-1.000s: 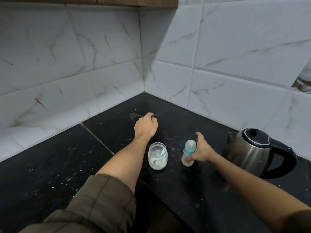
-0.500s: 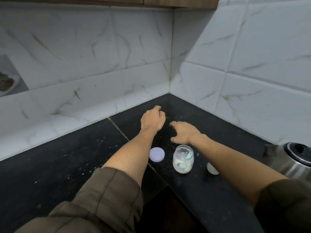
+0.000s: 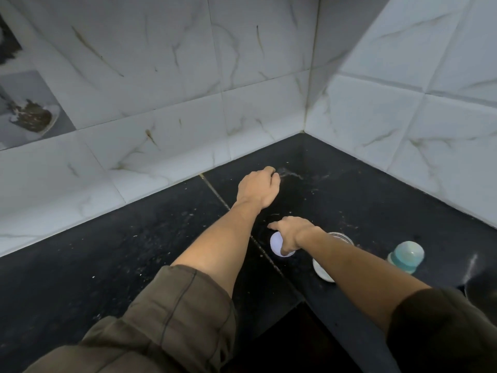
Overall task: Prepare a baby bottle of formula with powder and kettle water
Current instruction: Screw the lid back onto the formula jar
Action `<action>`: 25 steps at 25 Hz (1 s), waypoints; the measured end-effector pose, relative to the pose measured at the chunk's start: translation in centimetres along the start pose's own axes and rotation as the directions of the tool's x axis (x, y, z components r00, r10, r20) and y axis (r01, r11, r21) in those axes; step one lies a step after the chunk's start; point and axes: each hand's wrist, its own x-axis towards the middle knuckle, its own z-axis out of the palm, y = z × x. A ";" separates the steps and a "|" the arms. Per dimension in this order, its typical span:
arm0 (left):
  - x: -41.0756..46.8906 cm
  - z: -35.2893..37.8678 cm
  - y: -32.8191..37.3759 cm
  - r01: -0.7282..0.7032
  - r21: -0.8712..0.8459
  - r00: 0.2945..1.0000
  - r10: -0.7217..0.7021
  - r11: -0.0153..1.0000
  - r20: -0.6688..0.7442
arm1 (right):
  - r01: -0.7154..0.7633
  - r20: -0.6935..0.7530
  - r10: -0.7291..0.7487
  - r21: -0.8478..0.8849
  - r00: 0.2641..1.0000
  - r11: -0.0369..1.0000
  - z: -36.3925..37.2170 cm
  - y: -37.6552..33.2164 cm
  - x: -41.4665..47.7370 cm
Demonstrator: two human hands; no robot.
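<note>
The pale lid (image 3: 277, 246) lies on the black table (image 3: 134, 251) beside the powder jar (image 3: 322, 273); the right hand (image 3: 291, 234) has now crossed over, fingers closing on it. The capped bottle (image 3: 406, 255) stands alone. The left hand (image 3: 258, 188), fingers curled, rests near the open back corner.

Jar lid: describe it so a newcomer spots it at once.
Find the black counter in the tiled corner. Near its front edge, the right hand reaches over a flat pale lilac lid, left of the glass jar. It is the only flat disc; the bottle stands tall, teal-capped.
</note>
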 end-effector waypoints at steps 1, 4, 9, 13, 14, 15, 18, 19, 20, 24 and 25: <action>0.2 0.2 -0.4 0.006 -0.001 1.000 -0.006 1.000 0.010 | -0.003 0.018 0.003 0.001 1.000 1.000 0.2 -0.1 0.4; 0.2 0.8 -0.8 0.013 -0.007 1.000 -0.013 1.000 0.015 | 0.008 0.036 -0.008 -0.007 0.999 1.000 0.6 -0.2 1.1; 0.0 1.1 -0.3 -0.010 -0.025 1.000 0.010 1.000 0.011 | -0.029 -0.210 0.070 0.193 0.975 0.981 -1.2 0.5 -0.9; -0.6 1.0 1.3 0.019 -0.070 1.000 -0.019 0.997 -0.001 | -0.008 -0.455 0.308 0.551 0.836 0.835 -3.6 3.5 -4.1; -0.9 1.0 1.9 0.022 -0.075 1.000 -0.023 0.997 -0.003 | 0.020 -0.487 0.367 0.622 0.792 0.783 -3.8 4.4 -5.2; -1.2 1.0 2.5 0.022 -0.079 1.000 -0.022 0.997 -0.004 | 0.052 -0.512 0.422 0.679 0.748 0.732 -3.6 5.2 -6.3; -2.5 1.6 4.3 0.020 -0.089 0.999 -0.016 0.996 0.041 | 0.138 -0.539 0.549 0.782 0.639 0.608 -2.3 7.0 -9.3; -3.0 2.1 4.7 0.031 -0.092 0.996 -0.023 0.995 0.083 | 0.147 -0.532 0.564 0.796 0.632 0.586 -1.6 7.3 -10.2; -3.5 2.7 4.8 0.053 -0.096 0.990 -0.039 0.994 0.139 | 0.139 -0.524 0.558 0.797 0.644 0.588 -0.9 7.5 -10.9; -6.2 4.9 5.5 0.119 -0.111 0.909 -0.063 0.987 0.412 | 0.055 -0.529 0.447 0.688 0.722 0.724 1.8 7.5 -13.1; -7.0 5.4 5.8 0.119 -0.131 0.888 -0.047 0.984 0.457 | 0.055 -0.533 0.430 0.671 0.728 0.739 2.4 7.5 -13.5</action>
